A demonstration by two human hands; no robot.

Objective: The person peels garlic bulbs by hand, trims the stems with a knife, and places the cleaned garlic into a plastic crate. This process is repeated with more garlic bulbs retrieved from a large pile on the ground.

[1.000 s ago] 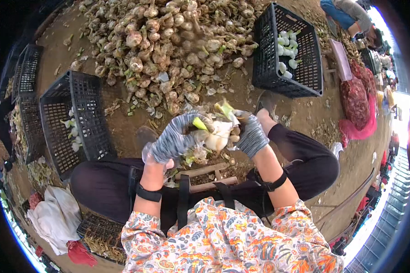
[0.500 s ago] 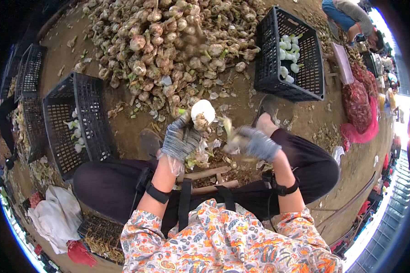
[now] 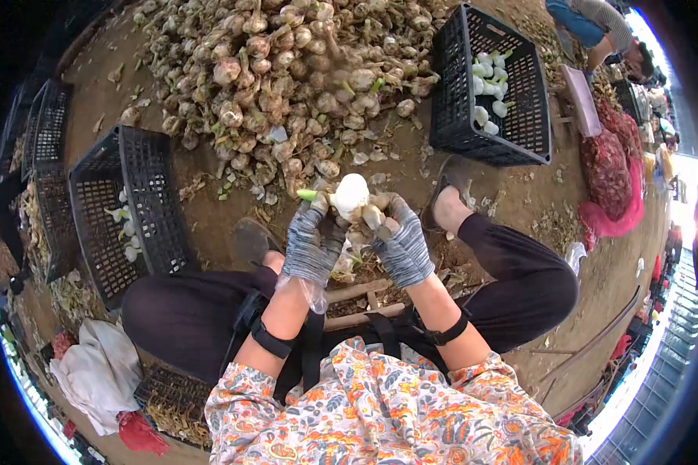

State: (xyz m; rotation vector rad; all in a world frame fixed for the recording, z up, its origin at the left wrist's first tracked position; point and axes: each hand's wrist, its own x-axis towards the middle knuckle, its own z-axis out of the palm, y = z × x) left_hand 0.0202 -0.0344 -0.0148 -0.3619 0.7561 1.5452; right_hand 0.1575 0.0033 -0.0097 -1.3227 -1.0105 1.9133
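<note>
Between my gloved hands, in the middle of the view, is a white garlic bulb (image 3: 352,194) with a short green stem sticking out to the left. My left hand (image 3: 310,239) is closed round the stem side of it. My right hand (image 3: 402,242) is closed at the bulb's lower right side, its thumb and fingers pinching there; a small pale piece shows at the fingertips. Brown peel hangs from the underside of the bulb. Beyond the hands lies a large heap of unpeeled garlic (image 3: 287,85).
A black crate (image 3: 492,143) with white bulbs stands at the upper right, another black crate (image 3: 159,205) with bulbs at the left. A red net sack (image 3: 609,174) lies at the right. A person (image 3: 597,23) bends at the top right. Peel litters the ground.
My right hand has moved left and in to the bulb, from a blurred position away from it. My left hand and the bulb have shifted slightly, and the green stem shows more.
</note>
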